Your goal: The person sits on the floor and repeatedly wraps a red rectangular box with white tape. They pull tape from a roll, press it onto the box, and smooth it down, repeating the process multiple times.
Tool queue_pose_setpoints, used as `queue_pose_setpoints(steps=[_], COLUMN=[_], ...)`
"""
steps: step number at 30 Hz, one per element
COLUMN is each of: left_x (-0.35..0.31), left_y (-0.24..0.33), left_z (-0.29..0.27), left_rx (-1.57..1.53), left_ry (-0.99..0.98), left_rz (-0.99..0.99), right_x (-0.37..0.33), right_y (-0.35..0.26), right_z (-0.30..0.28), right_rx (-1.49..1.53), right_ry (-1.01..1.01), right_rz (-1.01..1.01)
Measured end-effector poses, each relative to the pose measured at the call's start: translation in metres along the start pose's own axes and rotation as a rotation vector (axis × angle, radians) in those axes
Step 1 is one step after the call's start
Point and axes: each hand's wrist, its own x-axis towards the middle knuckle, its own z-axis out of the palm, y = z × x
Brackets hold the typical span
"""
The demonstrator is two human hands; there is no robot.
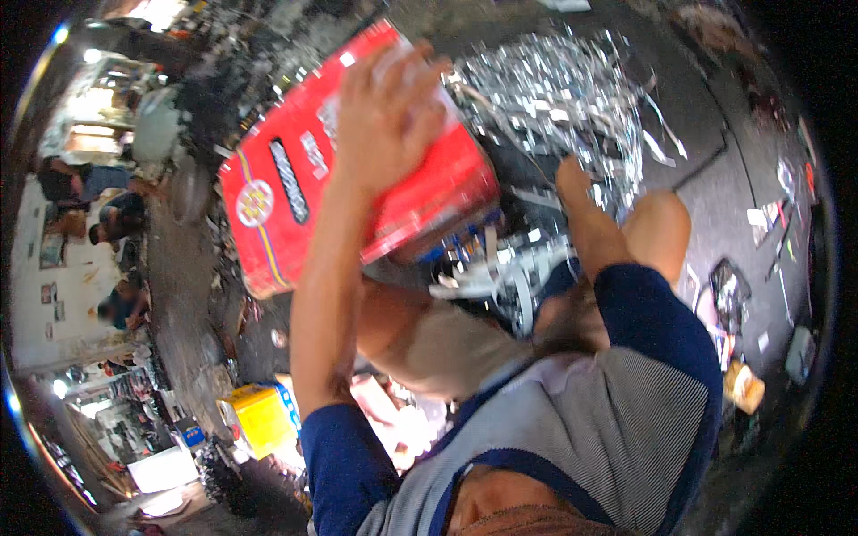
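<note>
A large red box (pixel 268 201), glossy like a metal tin, with a round pale emblem and a dark slot-like band, is tilted in front of me at the upper left. My left hand (pixel 393 116) lies on its upper face, fingers spread and stretched out, slightly blurred. My right arm (pixel 592 219) reaches forward between the box and my bent knee. Its fingers do not show clearly, so I cannot make out what they hold. Beyond it lies a big heap of shiny silver strips (pixel 563 98). More pale strips (pixel 523 277) lie between the box and my legs.
A yellow box (pixel 261 420) stands at the lower left. At the right are a black plastic bag (pixel 730 290) and a small yellowish block (pixel 744 387) on the dark floor (pixel 684 107). People (pixel 121 304) appear far off at the left, near a pale wall (pixel 76 330).
</note>
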Motion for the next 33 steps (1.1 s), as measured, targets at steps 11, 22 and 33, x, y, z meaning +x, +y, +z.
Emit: queue_pose_setpoints(steps=[11, 22, 33], left_x=[-0.005, 0.005, -0.01], left_y=[0.011, 0.003, 0.04], left_z=[-0.01, 0.011, -0.016], left_rx=[-0.245, -0.3, -0.28], left_ry=[-0.136, -0.026, -0.081], left_rz=[-0.261, -0.135, -0.247], right_x=[0.083, -0.138, -0.275], right_y=[-0.029, 0.0, -0.092], right_z=[-0.061, 0.007, -0.126], right_rx=[0.975, -0.172, 0.102], right_ry=[0.177, -0.524, -1.034], right_rz=[0.435, -0.311, -0.823])
